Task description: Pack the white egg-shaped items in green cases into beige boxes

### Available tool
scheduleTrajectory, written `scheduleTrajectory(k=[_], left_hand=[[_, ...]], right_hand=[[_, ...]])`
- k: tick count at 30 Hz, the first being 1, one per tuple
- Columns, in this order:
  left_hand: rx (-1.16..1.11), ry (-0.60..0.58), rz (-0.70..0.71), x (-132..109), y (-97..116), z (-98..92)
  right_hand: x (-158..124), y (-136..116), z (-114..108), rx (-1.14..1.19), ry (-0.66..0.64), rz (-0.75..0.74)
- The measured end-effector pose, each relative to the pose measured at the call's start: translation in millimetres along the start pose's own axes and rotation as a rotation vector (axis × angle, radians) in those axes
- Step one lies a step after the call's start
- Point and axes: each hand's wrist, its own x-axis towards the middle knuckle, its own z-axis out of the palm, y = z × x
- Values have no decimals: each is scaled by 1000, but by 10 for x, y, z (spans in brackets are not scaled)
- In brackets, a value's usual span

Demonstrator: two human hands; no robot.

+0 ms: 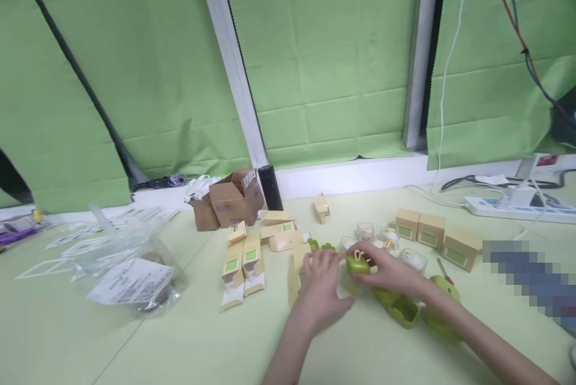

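Note:
My right hand (pixel 382 268) is closed on a small olive-green case (pixel 357 264) with a pale loop on top. My left hand (pixel 320 289) is just left of it, thumb stretched apart from the fingers. Its fingertips are at or beside a tan cardboard box (pixel 293 282); whether they touch it I cannot tell. Beyond the hands sit several clear cups with pale and yellow contents, such as a clear cup (pixel 366 231) and a clear oval container (pixel 413 260). Under my right forearm lie an open green case (pixel 402 308) and another green piece (pixel 443 316).
Tan boxes with green windows (pixel 431 230) stand at right, near a red-handled tool (pixel 445 272) and a power strip (pixel 526 208). Opened tan boxes (pixel 243 265), a brown carton (pixel 236 196), a black cylinder (pixel 270 187) and a clear plastic bag (pixel 135 280) are leftward.

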Motion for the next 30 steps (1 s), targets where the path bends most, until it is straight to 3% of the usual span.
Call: scheduleTrajectory(k=[2,6,9,15,20,26,28,30], left_hand=[[-140,-107,-13,-6,52,58],[-382,-154,-161,-28,58,225],[-477,-98,-210,26,27,403],[-487,42,-276,93,-42,639],[-484,76,-247,43,-54,643],[-483,46,-261,56,-35,681],[-480,26,-275,18,23,619],[-455,-25,-233,-45,94,442]], right_hand=[[-42,-9,-77,64,-84,-7],[-111,-38,-237,178,-92,-6],[-147,-64,-258,130,-97,6],[-163,-101,-62,-29,-73,-72],[-161,-138,-41,-3,-26,-96],[-154,-120,-25,-105,-89,-153],[-154,-86,6,-159,-113,-166],[-159,-45,43,-211,-136,-155]])
